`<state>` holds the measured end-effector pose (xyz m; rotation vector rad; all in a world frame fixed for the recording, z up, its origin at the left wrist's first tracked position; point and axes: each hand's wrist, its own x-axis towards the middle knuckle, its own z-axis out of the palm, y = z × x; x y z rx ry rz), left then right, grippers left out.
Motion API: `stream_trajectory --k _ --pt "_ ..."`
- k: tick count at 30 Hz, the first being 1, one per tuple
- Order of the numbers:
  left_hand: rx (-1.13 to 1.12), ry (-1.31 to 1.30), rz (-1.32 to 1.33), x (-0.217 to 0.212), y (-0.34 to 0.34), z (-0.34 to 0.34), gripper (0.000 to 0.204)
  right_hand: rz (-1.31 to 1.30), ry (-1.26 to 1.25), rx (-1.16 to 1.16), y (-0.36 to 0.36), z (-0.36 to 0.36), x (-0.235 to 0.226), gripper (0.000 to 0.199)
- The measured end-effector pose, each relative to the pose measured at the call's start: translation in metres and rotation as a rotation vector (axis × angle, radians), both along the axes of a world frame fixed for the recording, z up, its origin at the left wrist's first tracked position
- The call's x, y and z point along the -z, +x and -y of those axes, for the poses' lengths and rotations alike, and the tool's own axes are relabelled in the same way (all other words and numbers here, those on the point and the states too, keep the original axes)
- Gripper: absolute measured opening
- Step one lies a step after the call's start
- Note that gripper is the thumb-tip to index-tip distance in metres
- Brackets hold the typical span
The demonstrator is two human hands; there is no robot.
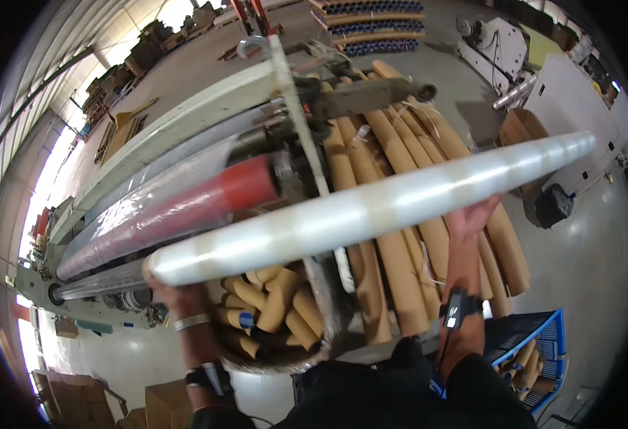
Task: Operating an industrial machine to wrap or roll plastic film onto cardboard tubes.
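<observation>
I have one long, white film-wrapped roll aloft, slanting over the cardboard tubes. My left hand clasps its left end; my right hand supports it underneath, though I can't tell how far its fingers curl. I'd expect it stiff, weighty and slick, best cradled at two wide-set points. I count one blue crate; the tubes overlap too much to count.

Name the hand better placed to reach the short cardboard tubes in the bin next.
Probably the left hand: it holds the white roll at its left end, close to the short cardboard tubes. The right hand supports the roll farther right, by the long cardboard tubes. Both hands are occupied.
</observation>
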<state>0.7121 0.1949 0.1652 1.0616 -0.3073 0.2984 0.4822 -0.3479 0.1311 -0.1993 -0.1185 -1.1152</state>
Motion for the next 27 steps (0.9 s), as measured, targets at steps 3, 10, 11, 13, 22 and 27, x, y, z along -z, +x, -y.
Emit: stream_trajectory --k 3,10,11,13,22,27 --pt "0.214 -0.435 -0.457 -0.003 -0.077 0.141 0.052 -0.002 0.068 -0.001 -0.066 0.127 0.004 0.064" --pt "0.579 -0.455 -0.624 -0.017 -0.198 0.372 0.052 -0.238 -0.017 0.228 -0.303 0.285 -0.032 0.080" --pt "0.622 -0.444 -0.582 -0.025 -0.203 0.392 0.052 -0.179 -0.199 0.198 -0.335 0.297 -0.037 0.077" --pt "0.811 -0.471 -0.514 -0.031 -0.199 0.423 0.052 -0.308 -0.357 0.422 -0.379 0.282 -0.051 0.072" --pt "1.178 -0.547 -0.303 -0.136 -0.316 0.503 0.089 -1.522 -0.985 0.493 -0.382 -0.008 -0.163 0.036" --pt "1.539 -0.606 -0.448 -0.155 -0.413 0.419 0.089 -2.298 -1.103 1.897 -0.440 -0.237 -0.246 0.073"
